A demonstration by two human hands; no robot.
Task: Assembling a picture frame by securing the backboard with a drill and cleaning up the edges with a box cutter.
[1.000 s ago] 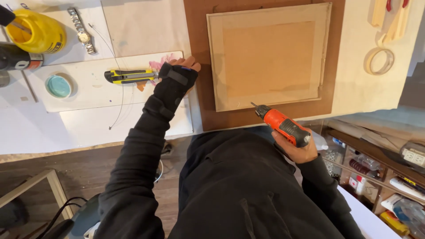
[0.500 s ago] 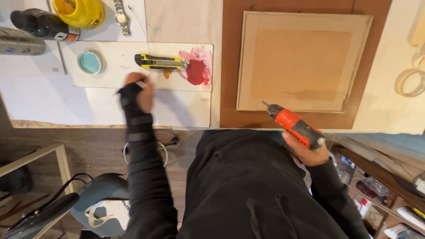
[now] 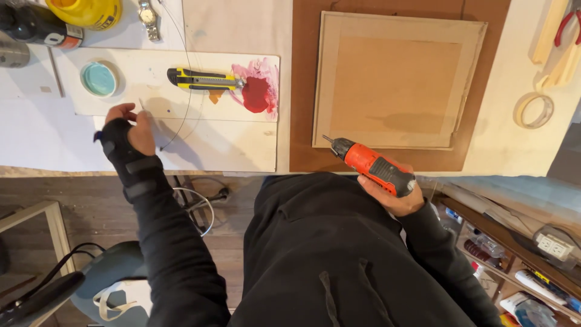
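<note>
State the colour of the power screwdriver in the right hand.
Orange body with black grip, clearest in the head view: power screwdriver, right hand.

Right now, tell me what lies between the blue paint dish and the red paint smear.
In the head view, a yellow-and-black utility knife lies on the white board, between the blue paint dish and the red paint smear.

The person wears a black hooded sweatshirt with long sleeves. The left hand (image 3: 130, 130) carries a black wrist brace, seemingly strapped twice across the wrist. The right hand (image 3: 393, 197) is bare.
</note>
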